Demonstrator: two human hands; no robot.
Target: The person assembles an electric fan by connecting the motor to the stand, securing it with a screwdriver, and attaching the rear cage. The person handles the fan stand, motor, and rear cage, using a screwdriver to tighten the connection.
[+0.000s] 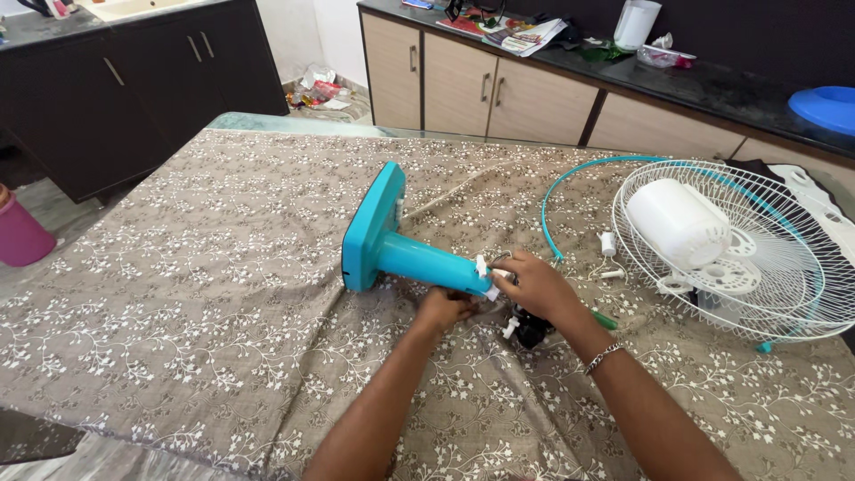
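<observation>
Both hands work at the teal fan stand: my right hand closed around its top end, left hand curled beneath, grip unclear.

A table under a floral brown cloth bore a turquoise fan stand, white grille, and perhaps small screws.

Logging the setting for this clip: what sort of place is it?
Probably a home kitchen or dining area: cupboards under a dark countertop, and a table with a patterned cloth, where both hands work on a turquoise fan stand.
</observation>
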